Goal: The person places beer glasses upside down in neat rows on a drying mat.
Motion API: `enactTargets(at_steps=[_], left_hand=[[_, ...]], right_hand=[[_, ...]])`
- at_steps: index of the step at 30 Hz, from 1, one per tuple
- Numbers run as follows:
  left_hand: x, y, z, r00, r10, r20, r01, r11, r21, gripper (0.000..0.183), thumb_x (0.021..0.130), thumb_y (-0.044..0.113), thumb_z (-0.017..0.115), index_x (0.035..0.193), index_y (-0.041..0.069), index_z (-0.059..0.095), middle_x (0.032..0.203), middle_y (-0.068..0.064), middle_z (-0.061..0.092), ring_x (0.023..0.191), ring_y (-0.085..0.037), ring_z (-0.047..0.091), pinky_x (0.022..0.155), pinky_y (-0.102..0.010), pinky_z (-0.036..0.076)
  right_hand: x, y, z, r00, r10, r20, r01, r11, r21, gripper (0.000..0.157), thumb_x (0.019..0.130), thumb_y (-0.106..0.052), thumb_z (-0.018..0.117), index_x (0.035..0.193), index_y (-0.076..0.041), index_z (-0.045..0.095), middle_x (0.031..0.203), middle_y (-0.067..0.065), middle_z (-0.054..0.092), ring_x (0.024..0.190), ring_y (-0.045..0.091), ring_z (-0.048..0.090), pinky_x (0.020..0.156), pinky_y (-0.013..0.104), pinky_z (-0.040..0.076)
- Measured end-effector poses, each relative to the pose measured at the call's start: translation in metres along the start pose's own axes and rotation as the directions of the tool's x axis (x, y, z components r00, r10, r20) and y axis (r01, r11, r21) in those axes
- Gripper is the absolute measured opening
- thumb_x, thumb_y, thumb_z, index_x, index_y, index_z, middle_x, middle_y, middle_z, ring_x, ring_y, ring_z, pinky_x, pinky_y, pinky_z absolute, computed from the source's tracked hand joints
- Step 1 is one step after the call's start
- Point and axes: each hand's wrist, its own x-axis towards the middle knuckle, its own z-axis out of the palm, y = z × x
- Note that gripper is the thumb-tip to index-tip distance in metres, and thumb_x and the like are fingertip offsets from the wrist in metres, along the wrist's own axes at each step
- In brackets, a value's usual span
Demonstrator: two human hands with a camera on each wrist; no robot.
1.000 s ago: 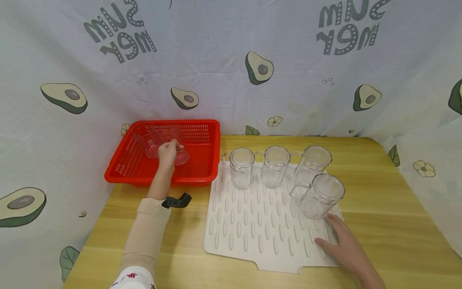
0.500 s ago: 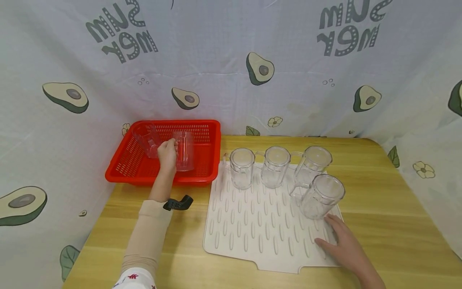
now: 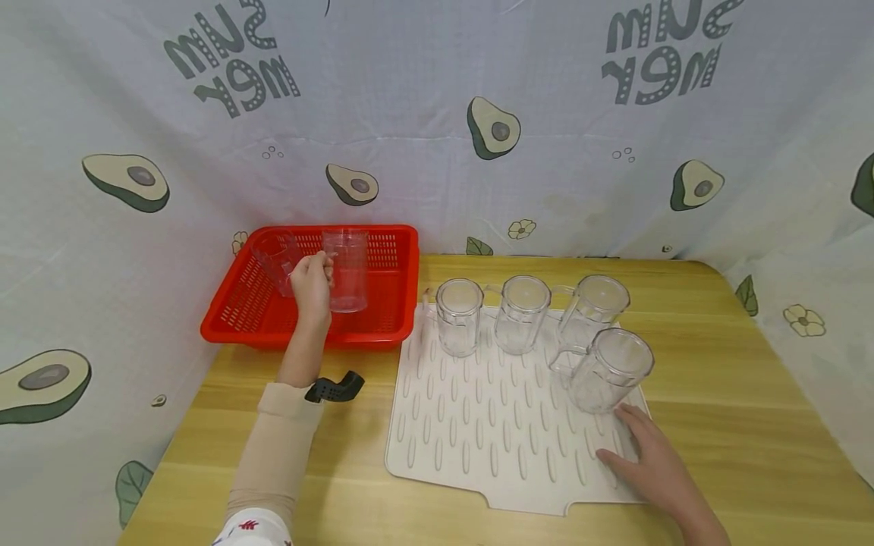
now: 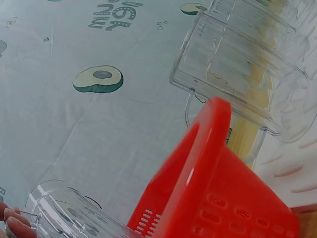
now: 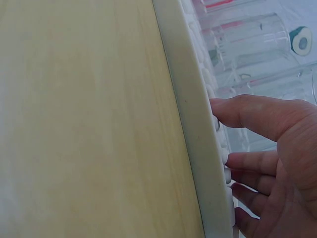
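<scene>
Our left hand (image 3: 312,284) grips a mug (image 3: 352,282) by its handle at the red basket (image 3: 378,337); whether the mug touches the bottom, we cannot tell. Left of it, we see a second mug (image 3: 271,262) leaning inside. Our right hand (image 3: 649,462), fingers apart and loosely bent, rests on the white mat (image 3: 471,425), just beside one of four mugs (image 3: 522,317) standing there.

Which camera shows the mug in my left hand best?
The head view: the mug shows top to bottom there, the left hand gripping its handle. The left wrist view crops it at the bottom edge; I can't make it out in the right wrist view.
</scene>
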Motion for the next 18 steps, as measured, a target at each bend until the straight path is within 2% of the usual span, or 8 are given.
enactTargets(at_steps=[11, 18], left_hand=[[-0.017, 0.017, 0.003, 0.991, 0.121, 0.061, -0.114, 0.987, -0.116, 0.027, 0.1, 0.017, 0.05, 0.075, 0.009, 0.054, 0.065, 0.0, 0.046, 0.059, -0.012, 0.039, 0.058, -0.022, 0.038], [-0.034, 0.032, 0.004, 0.97, 0.198, 0.14, -0.169, 0.966, -0.195, 0.028, 0.1, 0.013, 0.049, 0.072, 0.01, 0.053, 0.061, -0.001, 0.042, 0.057, -0.012, 0.036, 0.056, -0.023, 0.034]], right_hand=[[0.001, 0.002, 0.0, 1.0, -0.006, -0.001, 0.006, 1.0, -0.011, 0.077, 0.082, -0.024, 0.077, 0.135, 0.017, 0.039, 0.14, 0.04, 0.03, 0.128, 0.06, 0.027, 0.099, 0.07, 0.027], [0.0, 0.001, 0.0, 1.0, -0.004, -0.002, 0.004, 1.0, -0.019, 0.078, 0.082, -0.025, 0.077, 0.135, 0.017, 0.038, 0.14, 0.041, 0.03, 0.127, 0.06, 0.027, 0.099, 0.07, 0.027]])
